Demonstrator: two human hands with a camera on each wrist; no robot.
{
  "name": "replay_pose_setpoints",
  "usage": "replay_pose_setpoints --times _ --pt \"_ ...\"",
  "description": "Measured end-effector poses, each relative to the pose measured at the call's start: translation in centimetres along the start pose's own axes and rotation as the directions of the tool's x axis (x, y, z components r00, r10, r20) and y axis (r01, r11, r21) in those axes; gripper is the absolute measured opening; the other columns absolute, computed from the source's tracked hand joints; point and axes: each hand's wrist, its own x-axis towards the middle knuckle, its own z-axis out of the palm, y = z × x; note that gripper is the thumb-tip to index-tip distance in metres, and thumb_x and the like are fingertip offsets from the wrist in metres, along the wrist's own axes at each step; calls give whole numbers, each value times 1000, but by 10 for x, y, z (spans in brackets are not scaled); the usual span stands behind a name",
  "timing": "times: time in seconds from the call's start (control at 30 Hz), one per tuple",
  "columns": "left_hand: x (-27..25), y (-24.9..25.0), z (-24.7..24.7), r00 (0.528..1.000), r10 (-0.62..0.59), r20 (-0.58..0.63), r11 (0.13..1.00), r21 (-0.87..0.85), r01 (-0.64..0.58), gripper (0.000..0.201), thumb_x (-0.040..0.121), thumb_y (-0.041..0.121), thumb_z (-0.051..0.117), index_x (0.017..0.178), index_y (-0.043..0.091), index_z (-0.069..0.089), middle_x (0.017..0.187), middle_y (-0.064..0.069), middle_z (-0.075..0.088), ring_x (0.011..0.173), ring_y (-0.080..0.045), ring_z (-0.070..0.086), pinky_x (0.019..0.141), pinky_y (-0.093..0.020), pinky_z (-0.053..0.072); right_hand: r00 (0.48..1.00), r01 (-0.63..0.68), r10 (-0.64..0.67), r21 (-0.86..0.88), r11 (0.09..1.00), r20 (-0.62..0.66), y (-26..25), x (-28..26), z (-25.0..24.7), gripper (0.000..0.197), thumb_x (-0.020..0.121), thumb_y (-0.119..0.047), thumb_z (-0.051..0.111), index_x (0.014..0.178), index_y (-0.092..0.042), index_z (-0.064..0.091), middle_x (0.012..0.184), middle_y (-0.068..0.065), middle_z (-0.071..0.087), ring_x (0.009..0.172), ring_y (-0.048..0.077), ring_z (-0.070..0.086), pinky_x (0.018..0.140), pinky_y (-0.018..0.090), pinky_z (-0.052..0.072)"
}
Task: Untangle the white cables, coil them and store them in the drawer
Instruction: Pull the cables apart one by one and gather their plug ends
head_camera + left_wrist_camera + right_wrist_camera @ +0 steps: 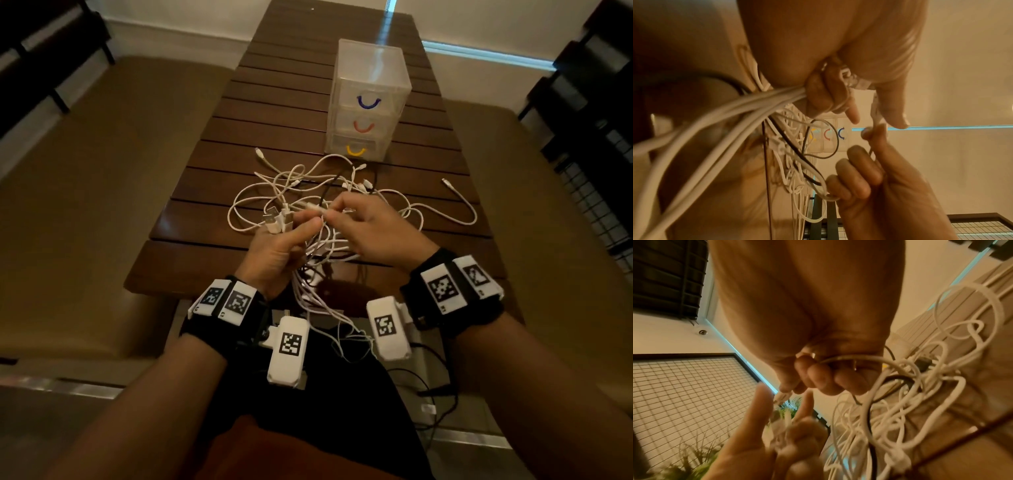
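Observation:
A tangle of white cables (301,192) with a black cable among them lies on the dark slatted table (212,137), in front of a clear three-drawer box (368,102) whose drawers are closed. My left hand (281,246) grips a bundle of white cables (748,104), their USB plugs (277,219) sticking out above the fist. My right hand (363,222) pinches a white connector end (317,209) between thumb and forefinger, close to my left thumb. Its other fingers curl round a cable (859,358). More white cable hangs off the table's near edge toward my lap.
The drawer fronts carry a blue handle (369,102), a red handle (363,127) and a yellow handle (355,150). One loose white cable (462,205) trails to the right on the table. Benches flank the table on both sides. Black wires run from the wrist cameras.

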Motion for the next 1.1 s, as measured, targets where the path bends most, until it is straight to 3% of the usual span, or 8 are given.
replay_pose_setpoints --times 0.17,0.27,0.33,0.5,0.7,0.87,1.0,1.1 --pt "-10 2 11 999 47 -10 997 -62 -48 13 91 6 54 104 7 59 48 8 57 39 1 49 39 -11 34 998 47 -52 118 992 42 0 -7 22 21 100 -3 45 104 13 57 124 0 60 60 -17 55 55 4 42" --pt "-12 2 8 999 25 -38 995 -100 -29 9 92 17 58 87 13 64 63 5 57 47 -2 49 42 -14 36 994 28 -38 92 995 103 2 -11 24 21 101 -6 45 110 2 61 79 -28 64 52 -16 51 50 7 40" --pt "-12 1 3 999 9 -32 997 -79 -12 22 83 36 66 71 18 61 64 2 45 51 -6 36 45 -17 26 993 18 -23 47 999 112 5 -12 23 17 100 -12 49 100 -6 64 54 -22 53 48 -6 46 50 12 36" --pt "-13 7 7 999 -9 -34 998 -58 7 50 75 56 65 58 16 39 62 -2 28 45 -7 23 44 -20 23 982 27 -16 -59 998 188 18 -14 16 15 96 -20 56 93 -13 69 70 11 55 61 19 48 56 29 41" --pt "-20 9 8 989 132 60 983 118 -138 41 84 40 68 64 14 43 62 -3 32 45 -8 27 43 -18 28 965 -32 93 -241 970 246 36 -11 -5 16 92 -27 62 82 -21 71 68 -4 65 57 3 55 55 15 42" --pt "-30 20 3 954 251 164 933 224 -283 31 83 -3 66 67 11 43 58 -4 35 42 -3 42 48 -12 41 986 -58 115 -393 918 122 64 -7 -37 17 94 -21 59 83 -22 72 80 -8 69 72 -3 62 69 22 48" --pt "-35 27 13 947 287 145 933 181 -311 19 80 14 69 98 16 67 56 -2 36 41 -4 34 42 -16 33 1000 -18 8 -393 919 -28 73 0 -47 17 94 -15 60 81 -21 70 76 -12 65 69 -2 59 66 22 41" --pt "-37 32 17 955 244 170 966 46 -255 16 87 26 59 92 19 73 52 7 36 40 -3 27 39 -17 24 986 7 -70 -379 925 -153 76 9 -49 11 91 -15 64 89 -12 74 84 -6 65 79 4 59 69 18 40"
